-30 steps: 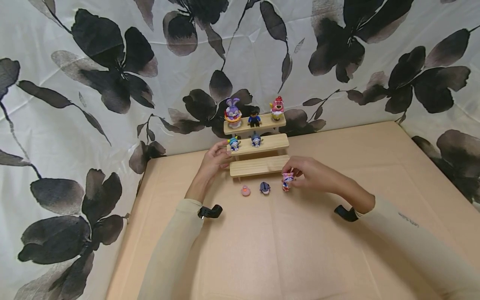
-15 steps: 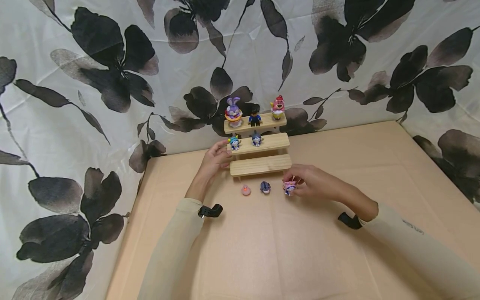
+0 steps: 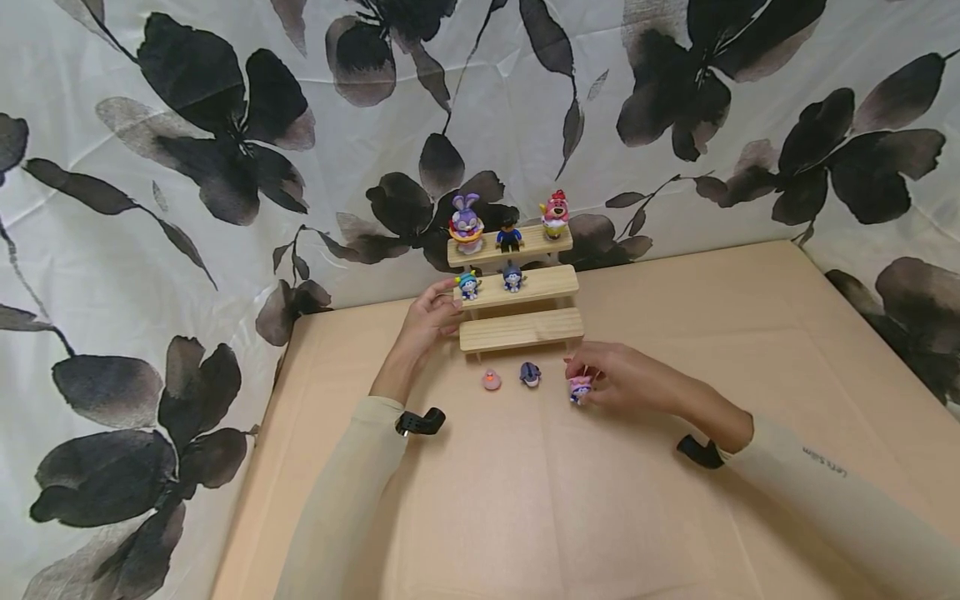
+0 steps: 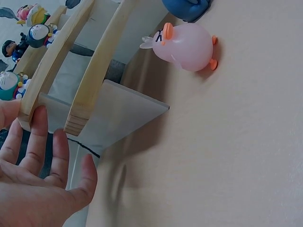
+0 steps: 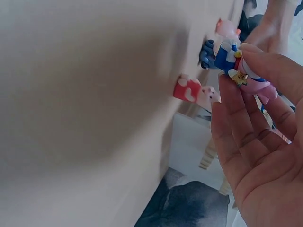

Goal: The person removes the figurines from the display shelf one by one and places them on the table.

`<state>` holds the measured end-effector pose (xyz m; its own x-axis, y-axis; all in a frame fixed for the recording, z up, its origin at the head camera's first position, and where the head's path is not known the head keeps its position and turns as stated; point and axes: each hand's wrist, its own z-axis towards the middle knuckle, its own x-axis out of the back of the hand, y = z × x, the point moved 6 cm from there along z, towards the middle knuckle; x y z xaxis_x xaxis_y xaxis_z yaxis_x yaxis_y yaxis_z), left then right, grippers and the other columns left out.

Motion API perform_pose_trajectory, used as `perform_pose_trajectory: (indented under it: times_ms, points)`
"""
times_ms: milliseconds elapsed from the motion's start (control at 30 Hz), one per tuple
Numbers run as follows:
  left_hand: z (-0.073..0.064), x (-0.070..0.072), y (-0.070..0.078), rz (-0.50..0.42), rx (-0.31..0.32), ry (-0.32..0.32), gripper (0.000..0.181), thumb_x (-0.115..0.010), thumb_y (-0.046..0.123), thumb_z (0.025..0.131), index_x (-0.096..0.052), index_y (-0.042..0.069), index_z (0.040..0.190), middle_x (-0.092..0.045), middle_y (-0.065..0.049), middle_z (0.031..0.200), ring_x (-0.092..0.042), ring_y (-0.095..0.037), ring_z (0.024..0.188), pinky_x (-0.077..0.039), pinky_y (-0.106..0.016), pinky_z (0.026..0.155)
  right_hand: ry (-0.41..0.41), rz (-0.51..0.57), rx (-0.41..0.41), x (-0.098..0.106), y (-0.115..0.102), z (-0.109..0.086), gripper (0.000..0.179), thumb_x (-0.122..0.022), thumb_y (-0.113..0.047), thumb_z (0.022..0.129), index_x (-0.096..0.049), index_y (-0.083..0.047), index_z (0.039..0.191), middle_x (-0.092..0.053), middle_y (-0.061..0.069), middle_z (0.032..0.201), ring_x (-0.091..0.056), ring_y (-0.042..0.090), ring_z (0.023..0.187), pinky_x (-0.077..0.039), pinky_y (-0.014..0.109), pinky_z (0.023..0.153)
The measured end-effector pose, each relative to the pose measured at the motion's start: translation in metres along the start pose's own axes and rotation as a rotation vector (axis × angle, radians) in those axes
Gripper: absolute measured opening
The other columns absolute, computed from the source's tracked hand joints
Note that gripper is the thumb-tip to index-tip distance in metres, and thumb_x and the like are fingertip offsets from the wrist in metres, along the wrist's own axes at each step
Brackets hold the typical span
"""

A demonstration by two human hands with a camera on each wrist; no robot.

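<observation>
My right hand pinches a small pink figurine with a blue and white outfit, low over the table right of the stand. In the right wrist view, the figurine sits between thumb and fingertips, its head towards the palm. My left hand grips the left end of the middle tier of a wooden three-tier display stand. The left wrist view has the thumb and a finger at that plank's end. A pink duck and a dark blue figurine stand before the stand.
On the top tier are a purple rabbit, a dark-haired figure and a pink bear. Two small figurines occupy the middle tier. A red and pink pig figure shows near the stand. Floral cloth hangs behind.
My right hand has moved slightly right and nearer to me with the pink figurine, which is now more covered by the fingers. The left hand keeps its place on the stand.
</observation>
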<state>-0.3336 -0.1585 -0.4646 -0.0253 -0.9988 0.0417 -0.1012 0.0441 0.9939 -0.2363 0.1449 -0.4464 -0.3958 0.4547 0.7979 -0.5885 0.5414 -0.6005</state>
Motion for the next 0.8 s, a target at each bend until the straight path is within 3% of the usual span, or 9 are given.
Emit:
perform_pose_trajectory:
  times_ms: [333, 800]
  points:
    - [-0.002, 0.0, 0.001, 0.0, 0.006, 0.004, 0.046, -0.068, 0.017, 0.097, -0.056, 0.021, 0.141, -0.06, -0.003, 0.109, -0.06, -0.019, 0.103, -0.05, -0.048, 0.096, -0.036, -0.048, 0.001, -0.013, 0.001, -0.005, 0.024, -0.083, -0.012, 0.083, -0.069, -0.021, 0.1, -0.061, -0.006, 0.108, -0.057, 0.012, 0.094, -0.054, 0.031, 0.082]
    - [-0.003, -0.001, 0.001, -0.003, 0.014, 0.001, 0.046, -0.069, 0.019, 0.097, -0.056, 0.02, 0.141, -0.06, -0.005, 0.111, -0.06, -0.022, 0.108, -0.048, -0.05, 0.1, -0.058, -0.1, 0.01, -0.019, 0.004, -0.009, 0.029, -0.084, -0.016, 0.083, -0.068, -0.019, 0.106, -0.06, -0.008, 0.11, -0.054, 0.009, 0.091, -0.051, 0.028, 0.079]
